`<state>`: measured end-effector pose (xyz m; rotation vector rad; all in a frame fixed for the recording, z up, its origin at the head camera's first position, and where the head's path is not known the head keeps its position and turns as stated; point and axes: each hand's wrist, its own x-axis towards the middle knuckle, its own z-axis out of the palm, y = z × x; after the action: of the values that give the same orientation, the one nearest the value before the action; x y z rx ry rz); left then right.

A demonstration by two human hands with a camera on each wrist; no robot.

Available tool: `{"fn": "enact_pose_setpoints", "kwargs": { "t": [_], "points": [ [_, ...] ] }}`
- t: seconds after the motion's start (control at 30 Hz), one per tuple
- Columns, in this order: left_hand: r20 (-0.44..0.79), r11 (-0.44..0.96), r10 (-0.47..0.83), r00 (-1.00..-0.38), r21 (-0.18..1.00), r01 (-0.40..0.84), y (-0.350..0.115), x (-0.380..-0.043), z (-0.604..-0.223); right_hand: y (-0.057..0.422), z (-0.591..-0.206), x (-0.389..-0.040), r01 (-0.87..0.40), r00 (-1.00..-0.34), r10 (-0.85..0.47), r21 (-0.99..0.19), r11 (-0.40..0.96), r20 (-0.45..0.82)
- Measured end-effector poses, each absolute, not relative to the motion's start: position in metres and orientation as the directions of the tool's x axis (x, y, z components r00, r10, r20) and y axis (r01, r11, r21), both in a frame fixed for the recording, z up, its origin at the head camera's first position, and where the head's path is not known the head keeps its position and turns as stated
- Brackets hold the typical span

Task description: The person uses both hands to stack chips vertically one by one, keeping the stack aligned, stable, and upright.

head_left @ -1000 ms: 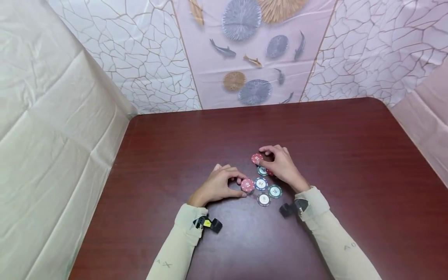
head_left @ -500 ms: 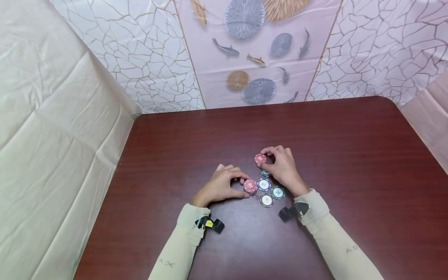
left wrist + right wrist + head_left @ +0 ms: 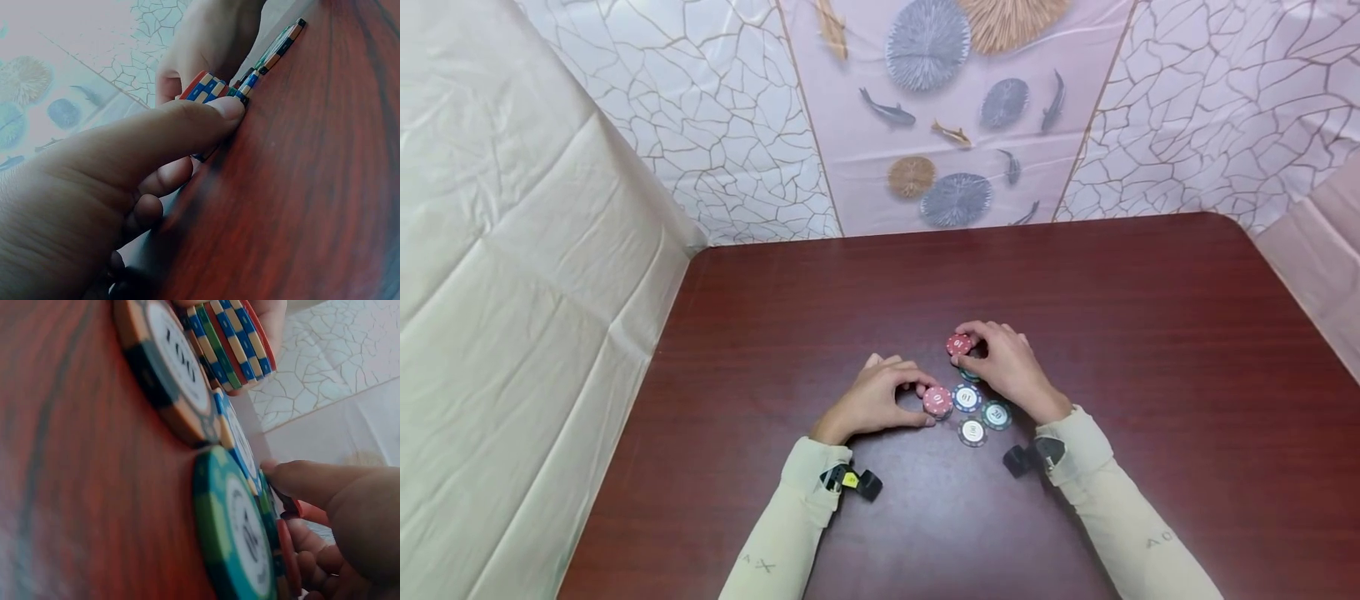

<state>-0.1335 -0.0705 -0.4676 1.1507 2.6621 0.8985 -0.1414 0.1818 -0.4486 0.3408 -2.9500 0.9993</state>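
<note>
My left hand (image 3: 874, 402) grips the sides of a short stack of poker chips (image 3: 937, 401) between thumb and fingers. A red 10 chip tops it; the right wrist view shows blue-and-cream, red and green edges in the stack (image 3: 228, 347). Farther back, my right hand (image 3: 1011, 371) pinches a red 10 chip (image 3: 958, 344) between thumb and index finger. Under that hand a green chip (image 3: 970, 375) is mostly covered. Another red chip (image 3: 286, 553) shows below the right hand in the right wrist view.
Between the hands lie a blue-edged 10 chip (image 3: 966, 397), a green 20 chip (image 3: 997, 415) and a 100 chip (image 3: 973, 432), close together on the dark red table (image 3: 820, 292). Patterned cloth (image 3: 737, 125) hangs behind the table's far edge.
The right index finger has closed in on the red chip's far edge, and the hand now pinches it. The left hand keeps its grip on the stack. The head view has shifted slightly.
</note>
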Motion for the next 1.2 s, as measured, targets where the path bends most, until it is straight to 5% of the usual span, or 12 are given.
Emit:
{"fn": "enact_pose_setpoints", "kwargs": {
  "t": [0.23,0.47,0.77,1.2],
  "points": [
    [0.105,0.549,0.689,-0.717,0.57,0.611,-0.069,-0.131,-0.472,0.184,-0.446,-0.139,-0.266,-0.958,-0.284,-0.505,0.821,0.044],
    [0.1,0.556,0.686,-0.72,0.566,0.609,-0.068,-0.13,-0.474,0.192,-0.443,-0.138,-0.358,-0.923,-0.368,-0.6,0.716,0.111],
    [0.105,0.557,0.692,-0.714,0.551,0.622,-0.068,-0.131,-0.469,0.196,-0.43,-0.136,-0.542,-0.802,-0.579,-0.586,0.602,0.147],
    [0.097,0.574,0.691,-0.717,0.53,0.625,-0.069,-0.134,-0.463,0.182,-0.412,-0.129,-0.598,-0.677,-0.736,-0.602,0.53,0.024]
  ]
}}
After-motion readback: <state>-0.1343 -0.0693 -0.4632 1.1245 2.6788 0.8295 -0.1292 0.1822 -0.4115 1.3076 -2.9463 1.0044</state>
